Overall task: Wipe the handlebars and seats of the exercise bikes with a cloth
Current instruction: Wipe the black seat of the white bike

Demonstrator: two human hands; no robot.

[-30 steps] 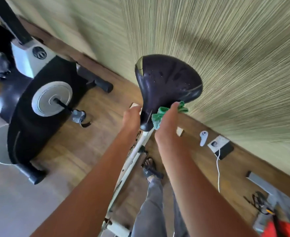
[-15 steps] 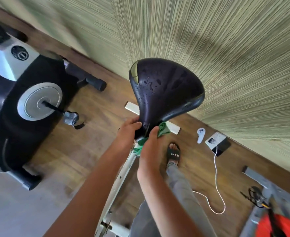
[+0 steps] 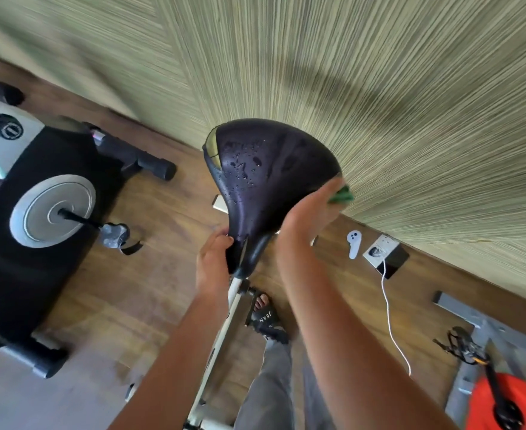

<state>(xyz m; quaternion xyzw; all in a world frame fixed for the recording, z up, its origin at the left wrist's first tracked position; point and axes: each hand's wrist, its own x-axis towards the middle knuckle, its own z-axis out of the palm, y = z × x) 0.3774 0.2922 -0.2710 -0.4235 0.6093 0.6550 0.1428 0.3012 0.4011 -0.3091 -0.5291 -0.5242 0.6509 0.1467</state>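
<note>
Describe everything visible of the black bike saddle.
The glossy black padded bike saddle, wide at the rear and narrow at the nose, is beaded with water droplets, with a yellowish patch at one rear corner. It tops a white post. The left hand grips its nose; the right hand presses a green cloth against its other rear corner.

The seat (image 3: pixel 264 169) has a smooth, glossy black cover beaded with water drops. The green cloth (image 3: pixel 342 195) looks soft and matt. The floor (image 3: pixel 168 218) is brown wood with a slight sheen. The wall (image 3: pixel 379 88) is matt and finely ribbed. The seat post (image 3: pixel 224 330) looks like white-painted metal.
</note>
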